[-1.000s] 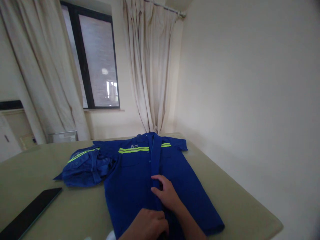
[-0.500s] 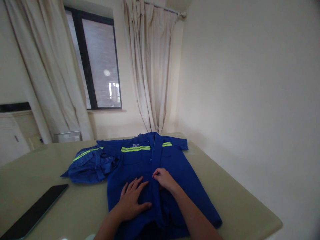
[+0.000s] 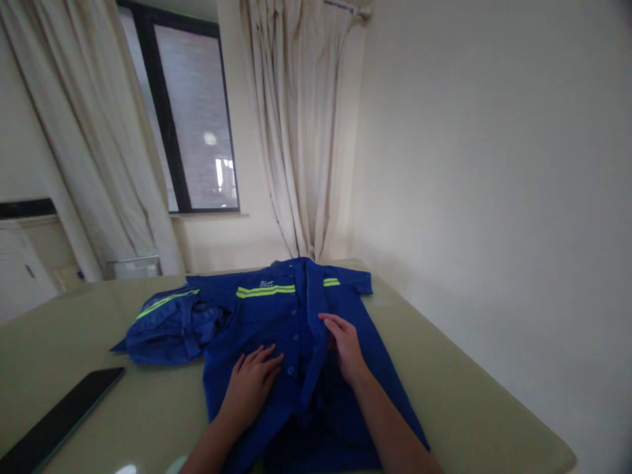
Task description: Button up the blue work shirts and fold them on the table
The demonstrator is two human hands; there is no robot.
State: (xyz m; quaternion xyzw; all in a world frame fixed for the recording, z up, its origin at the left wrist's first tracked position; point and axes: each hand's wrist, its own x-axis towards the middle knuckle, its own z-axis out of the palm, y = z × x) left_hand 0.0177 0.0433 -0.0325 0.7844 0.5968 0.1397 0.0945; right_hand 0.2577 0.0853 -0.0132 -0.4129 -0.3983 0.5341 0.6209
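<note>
A blue short-sleeved work shirt (image 3: 261, 313) with yellow reflective stripes lies front up, its collar pointing away from me. My left hand (image 3: 251, 380) rests flat on the left front panel, fingers stretched out. In a pinch, my right hand (image 3: 344, 342) grips the edge of the right front panel and lifts it. Several buttons (image 3: 295, 337) show along the left panel's edge, and the two panels stand apart toward the hem. Left of the shirt sits a crumpled blue garment (image 3: 168, 329) with a matching yellow stripe.
Everything lies on a pale greenish table (image 3: 469, 408) with a wall (image 3: 494, 164) along its right side. A flat black object (image 3: 62, 418) lies at the table's left front. Behind are curtains (image 3: 301, 131) and a window (image 3: 197, 118).
My right hand has moved up and right, drawing the front panel's edge aside, so more buttons show. My left hand has shifted slightly left, its thumb now tucked in.
</note>
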